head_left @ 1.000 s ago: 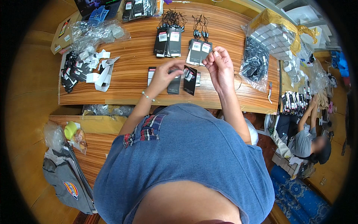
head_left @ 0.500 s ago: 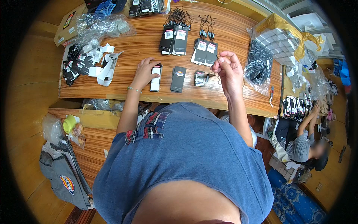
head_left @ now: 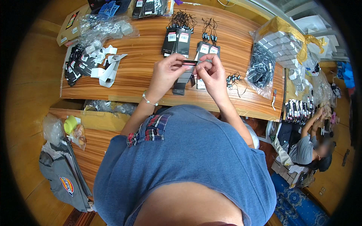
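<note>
My left hand pinches a slim black hang tag with a red-edged label, raised above the table. My right hand meets it there, thumb and fingers closed at the tag's right end. Whether a string is between those fingers is too small to tell. Below the hands lies a dark tag stack, partly covered by them. Loose black strings lie just right of my right hand. Farther back are a bundle of strung black tags and a smaller strung bundle, partly behind my right hand.
White paper strips and black tags lie at left. A bag of black strings and a taped carton of white boxes stand right. A pen lies near the edge. Another person works at far right.
My left hand has lifted a tag off the table and moved right. My right hand has come left and down to meet it, uncovering the loose strings.
</note>
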The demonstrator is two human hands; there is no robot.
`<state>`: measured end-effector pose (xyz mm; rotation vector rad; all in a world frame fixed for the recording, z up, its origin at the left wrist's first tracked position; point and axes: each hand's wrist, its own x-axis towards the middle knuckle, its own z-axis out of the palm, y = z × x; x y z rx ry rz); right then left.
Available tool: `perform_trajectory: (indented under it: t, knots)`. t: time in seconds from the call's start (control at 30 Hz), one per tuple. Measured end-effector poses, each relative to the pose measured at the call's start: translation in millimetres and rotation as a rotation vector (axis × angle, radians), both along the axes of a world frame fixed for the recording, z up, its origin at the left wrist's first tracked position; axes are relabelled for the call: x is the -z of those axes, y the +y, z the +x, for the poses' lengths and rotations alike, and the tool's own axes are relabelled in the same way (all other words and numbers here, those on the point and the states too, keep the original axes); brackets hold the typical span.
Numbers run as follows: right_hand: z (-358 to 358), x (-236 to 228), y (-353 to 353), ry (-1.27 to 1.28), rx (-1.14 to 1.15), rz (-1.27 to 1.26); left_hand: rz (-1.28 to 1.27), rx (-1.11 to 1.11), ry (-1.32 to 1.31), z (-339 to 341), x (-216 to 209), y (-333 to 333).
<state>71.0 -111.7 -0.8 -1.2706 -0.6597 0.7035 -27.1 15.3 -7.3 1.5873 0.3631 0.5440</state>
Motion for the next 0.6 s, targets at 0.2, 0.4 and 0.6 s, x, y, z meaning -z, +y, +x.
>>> perform_trajectory:
  t: [0.2, 0.4, 0.6]
  knots:
    - [4, -6, -4, -0.06, 0.073, -0.022, 0.15, 0.015, -0.011, 6, -16, -12]
    - [9, -3, -8, -0.086, 0.065, -0.015, 0.224, 0.024, 0.031, 6, -17, -10]
    - [14, -1, -10, -0.099, 0.009, -0.038, 0.208, 0.029, 0.032, 7, -16, -12]
